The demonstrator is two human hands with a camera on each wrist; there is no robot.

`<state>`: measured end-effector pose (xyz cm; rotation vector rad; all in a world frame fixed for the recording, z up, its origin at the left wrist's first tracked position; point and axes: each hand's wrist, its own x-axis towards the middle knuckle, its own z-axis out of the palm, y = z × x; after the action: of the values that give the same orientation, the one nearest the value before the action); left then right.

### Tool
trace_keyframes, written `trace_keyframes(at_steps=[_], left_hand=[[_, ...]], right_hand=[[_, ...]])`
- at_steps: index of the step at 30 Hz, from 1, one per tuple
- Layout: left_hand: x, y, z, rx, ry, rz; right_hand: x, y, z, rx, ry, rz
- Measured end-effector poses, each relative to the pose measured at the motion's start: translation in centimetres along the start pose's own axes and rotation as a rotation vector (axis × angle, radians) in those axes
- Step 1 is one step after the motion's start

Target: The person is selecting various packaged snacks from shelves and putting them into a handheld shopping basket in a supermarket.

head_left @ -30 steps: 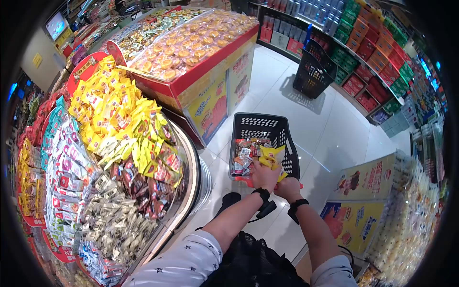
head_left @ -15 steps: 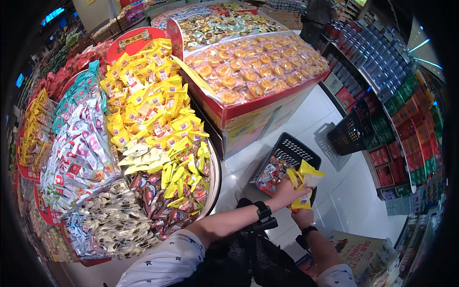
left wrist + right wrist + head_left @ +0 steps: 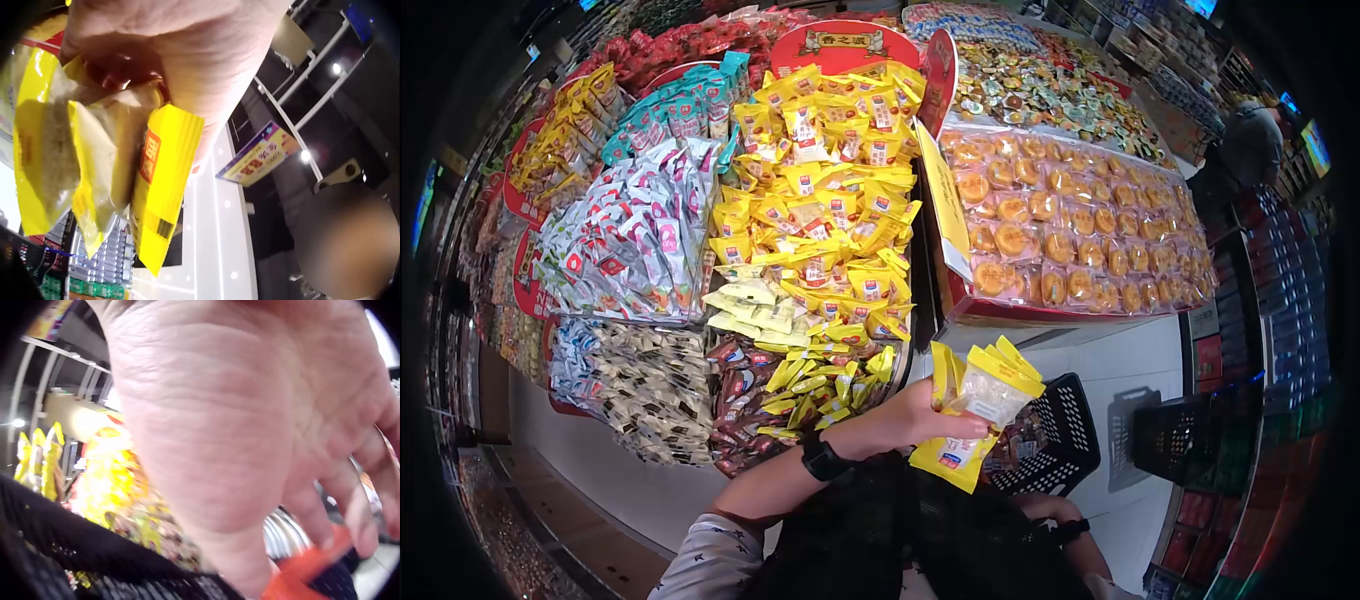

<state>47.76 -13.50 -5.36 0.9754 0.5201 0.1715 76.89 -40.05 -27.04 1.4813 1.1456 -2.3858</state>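
My left hand (image 3: 930,415) grips several yellow snack packets (image 3: 998,385) with clear windows, held up over the black basket (image 3: 1072,425). In the left wrist view the packets (image 3: 164,181) hang side by side below the palm. Lower down, at the basket's near side, is my right hand (image 3: 1045,508), partly hidden by the dark clothing in the head view. The right wrist view shows that hand's fingers and thumb curled at the basket's orange-red handle (image 3: 306,572). Small wrapped pieces (image 3: 1020,445) lie inside the basket, partly covered by the packets.
A sloped display of yellow packets (image 3: 830,215) stands ahead, beside silver-white packets (image 3: 625,235) and brown ones (image 3: 745,400). To its right is a red-edged bin of wrapped round pastries (image 3: 1080,220). Another black basket (image 3: 1170,440) stands on the floor; a person (image 3: 1250,150) is at back right.
My left hand has lifted the yellow packets up out of the basket toward the display. The right hand stays low at the basket. The head view has turned up and left.
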Motion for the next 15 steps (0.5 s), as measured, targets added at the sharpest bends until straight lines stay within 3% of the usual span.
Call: trace_keyframes(at_steps=[1,2,3,5,7,9,11,15], left_hand=[[-0.7,0.2,-0.3,-0.078,0.033,-0.030],[-1.3,0.3,-0.5,-0.157,0.066,-0.059],[-1.8,0.1,-0.7,-0.160,0.082,-0.053],[-2.7,-1.1,-0.9,-0.269,0.183,0.011],[-3.2,-1.8,-1.2,-0.288,0.188,0.029],[-4.0,-2.6,-1.2,-0.320,0.290,0.047],[-5.5,-3.9,-1.5,-0.348,0.338,0.089],[-9.1,-5.9,-2.3,-0.463,0.462,0.161]], right_hand=[[-1.5,-5.6,-1.4,-0.402,0.384,0.049],[-3.1,-10.9,-3.6,-0.283,0.488,-0.012],[-2.9,-13.3,-5.4,-0.133,0.661,-0.226],[-3.3,-22.6,-5.5,0.183,0.460,-0.706],[-1.3,-25.3,-3.9,0.387,0.019,-0.805],[-1.1,-28.0,-1.5,0.415,-0.005,-0.834],[1.3,-29.3,0.6,0.493,0.008,-0.604],[4.3,-30.5,2.7,0.741,-0.152,-0.543]])
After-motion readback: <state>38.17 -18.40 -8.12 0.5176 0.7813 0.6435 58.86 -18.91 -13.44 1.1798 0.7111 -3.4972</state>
